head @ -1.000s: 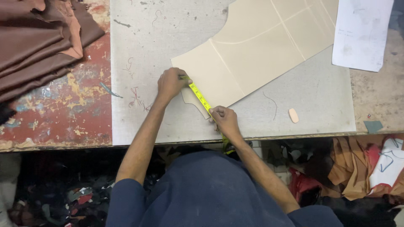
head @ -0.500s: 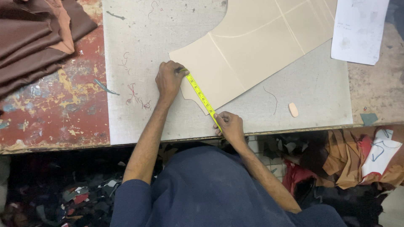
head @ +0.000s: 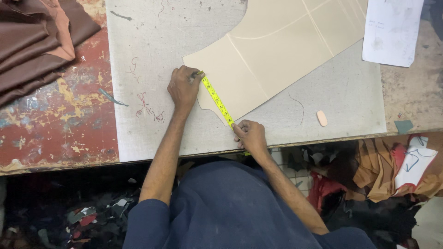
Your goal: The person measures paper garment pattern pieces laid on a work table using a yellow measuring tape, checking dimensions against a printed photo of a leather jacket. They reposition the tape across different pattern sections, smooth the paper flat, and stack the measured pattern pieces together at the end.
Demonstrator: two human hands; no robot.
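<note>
On grey mat [head: 138, 41], yellow tape [head: 217, 100] stretched along beige pattern [head: 272, 50] edge, ends pinched by left hand [head: 183, 87] and right hand [head: 249, 134]; reading likely spoiled if tape slackened or pattern nudged.

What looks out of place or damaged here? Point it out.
The table top at left is badly worn, its red paint chipped and scraped. A loose thread lies on the grey mat. The measuring tape is taut between left hand and right hand.
</note>
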